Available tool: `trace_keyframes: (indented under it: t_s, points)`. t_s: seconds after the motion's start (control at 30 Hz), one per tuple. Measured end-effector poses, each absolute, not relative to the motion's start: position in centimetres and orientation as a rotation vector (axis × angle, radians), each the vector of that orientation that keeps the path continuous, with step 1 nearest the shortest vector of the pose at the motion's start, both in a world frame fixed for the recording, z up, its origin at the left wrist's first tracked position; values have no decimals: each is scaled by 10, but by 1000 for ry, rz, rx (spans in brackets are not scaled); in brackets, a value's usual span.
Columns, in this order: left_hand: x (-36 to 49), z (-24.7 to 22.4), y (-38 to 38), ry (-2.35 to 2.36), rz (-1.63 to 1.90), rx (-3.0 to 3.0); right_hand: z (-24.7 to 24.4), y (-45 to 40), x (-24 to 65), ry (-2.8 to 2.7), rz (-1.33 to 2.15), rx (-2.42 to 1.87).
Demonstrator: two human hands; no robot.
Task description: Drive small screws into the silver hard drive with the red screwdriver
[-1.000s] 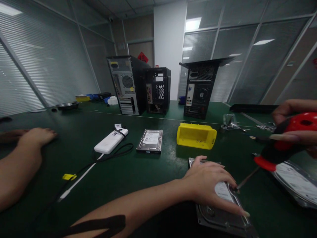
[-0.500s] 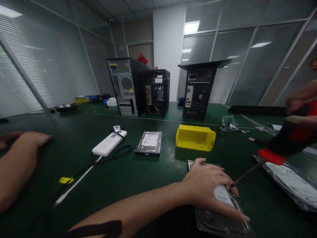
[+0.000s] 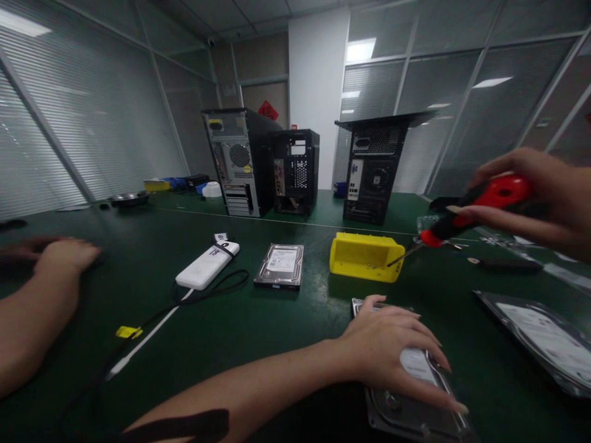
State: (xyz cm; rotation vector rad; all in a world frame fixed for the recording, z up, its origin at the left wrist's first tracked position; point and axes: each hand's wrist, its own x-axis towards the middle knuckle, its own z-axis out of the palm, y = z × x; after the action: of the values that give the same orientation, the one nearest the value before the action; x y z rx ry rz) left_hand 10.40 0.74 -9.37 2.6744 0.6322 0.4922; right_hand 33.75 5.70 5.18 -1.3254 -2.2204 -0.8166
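My left hand (image 3: 392,351) lies spread over a hard drive (image 3: 415,412) at the lower right, its fingers and thumb wrapped over the drive's edges. My right hand (image 3: 545,197) grips a red and black screwdriver (image 3: 480,206), whose tip points down and left at the opening of the yellow bin (image 3: 364,240). A few small metal pieces lie in the bin. A second hard drive (image 3: 280,266) rests flat left of the bin. Another drive (image 3: 540,335) lies at the right edge, below my right hand.
Another person's hand (image 3: 69,255) and forearm rest at the left. A white power bank (image 3: 207,266) with cables lies nearby. Computer cases (image 3: 237,163) stand at the back, one (image 3: 373,169) right of centre. Loose metal parts (image 3: 501,245) lie at the right.
My right hand and the screwdriver have moved left and away from the held drive, so the tip is now at the yellow bin. My left hand stays on the drive.
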Motion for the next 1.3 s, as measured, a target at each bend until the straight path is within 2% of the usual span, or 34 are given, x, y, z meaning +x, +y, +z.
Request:
trace_keyframes:
  t_s: [0.2, 0.67, 1.3]
  points:
    - [106, -97, 9, 633, 461, 2737, 38, 68, 289, -2378, -960, -1259]
    - [106, -98, 11, 623, 438, 2690, 19, 81, 279, -2522, -955, -1287]
    - [105, -96, 10, 620, 499, 2664, 19, 88, 290, -2486, -842, -1324]
